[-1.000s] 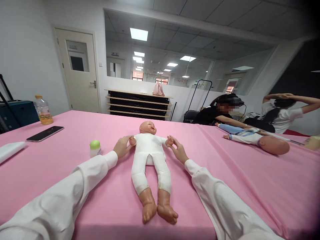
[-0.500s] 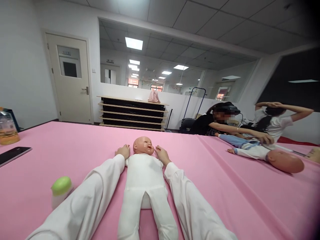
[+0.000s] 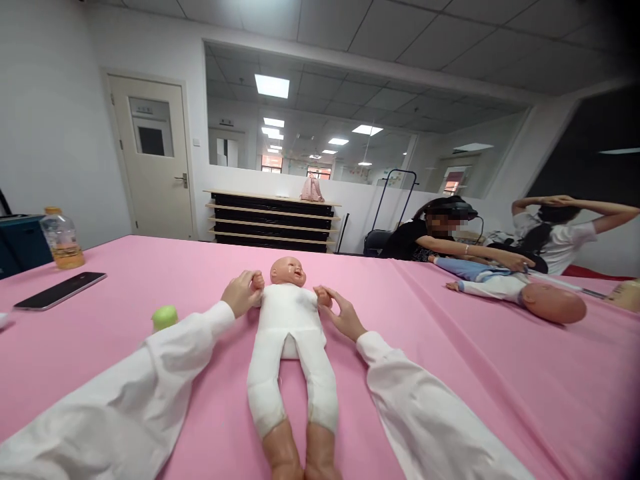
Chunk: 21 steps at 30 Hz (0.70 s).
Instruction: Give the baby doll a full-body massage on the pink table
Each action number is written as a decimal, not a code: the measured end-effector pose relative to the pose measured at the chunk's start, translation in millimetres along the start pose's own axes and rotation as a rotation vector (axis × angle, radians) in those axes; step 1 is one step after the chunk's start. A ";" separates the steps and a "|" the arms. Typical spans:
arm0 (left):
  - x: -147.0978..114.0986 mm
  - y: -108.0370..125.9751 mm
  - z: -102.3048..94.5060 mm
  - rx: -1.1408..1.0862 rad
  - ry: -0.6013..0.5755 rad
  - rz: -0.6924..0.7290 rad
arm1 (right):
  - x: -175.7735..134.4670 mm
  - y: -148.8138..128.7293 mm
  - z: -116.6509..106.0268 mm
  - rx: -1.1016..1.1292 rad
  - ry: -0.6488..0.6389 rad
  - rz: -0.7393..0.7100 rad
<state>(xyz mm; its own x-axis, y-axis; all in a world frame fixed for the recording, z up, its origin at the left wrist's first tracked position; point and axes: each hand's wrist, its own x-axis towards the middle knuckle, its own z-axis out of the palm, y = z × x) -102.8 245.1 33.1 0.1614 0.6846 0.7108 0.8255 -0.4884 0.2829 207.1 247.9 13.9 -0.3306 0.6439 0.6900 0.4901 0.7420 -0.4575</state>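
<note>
A baby doll [image 3: 293, 313] with a white cloth body lies face up on the pink cloth, its head at the far end and its bare feet nearest me. On the doll's left side in view, my left hand [image 3: 241, 293] is closed around the doll's small hand [image 3: 257, 281]. Opposite it, my right hand [image 3: 347, 317] pinches the doll's other hand [image 3: 323, 295] between thumb and fingers. Both doll arms are bent, with the hands raised beside the shoulders. A container with a green lid [image 3: 165, 316] stands beyond my left sleeve, which hides its lower part.
To the left are a phone [image 3: 63, 291] and a bottle of orange liquid [image 3: 63, 240]. At right, a person in a headset [image 3: 425, 230] reaches over a second doll [image 3: 550, 301] in blue and white clothes. Behind them another person [image 3: 555, 230] holds both arms raised to the head.
Both my hands have come nearer to me beside the doll's hands, and my elbows have spread outward. More of the doll shows, down to its feet. The camera view has shifted.
</note>
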 end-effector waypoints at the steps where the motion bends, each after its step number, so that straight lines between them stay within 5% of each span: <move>1: -15.1 2.1 -9.6 0.008 -0.041 0.104 | -13.1 -6.8 -7.7 -0.022 -0.080 -0.056; 6: -76.2 2.7 -20.7 0.049 -0.275 0.460 | -50.6 -23.3 -23.4 -0.121 -0.323 -0.184; 15: -88.2 1.3 -14.2 0.031 -0.292 0.400 | -61.5 -29.1 -11.3 -0.069 -0.260 -0.039; 18: -88.3 0.8 -11.2 -0.113 -0.216 0.228 | -60.2 -21.9 -7.5 0.030 -0.097 0.062; 21: -77.0 -2.1 -1.2 -0.222 0.016 -0.085 | -41.6 -4.4 -2.8 0.180 0.314 0.256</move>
<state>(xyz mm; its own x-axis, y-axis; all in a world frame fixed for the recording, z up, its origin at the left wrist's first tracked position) -117.6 192.8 -21.5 0.0868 0.7204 0.6881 0.6965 -0.5378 0.4752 220.9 217.3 -11.2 0.0579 0.7440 0.6657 0.3670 0.6042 -0.7073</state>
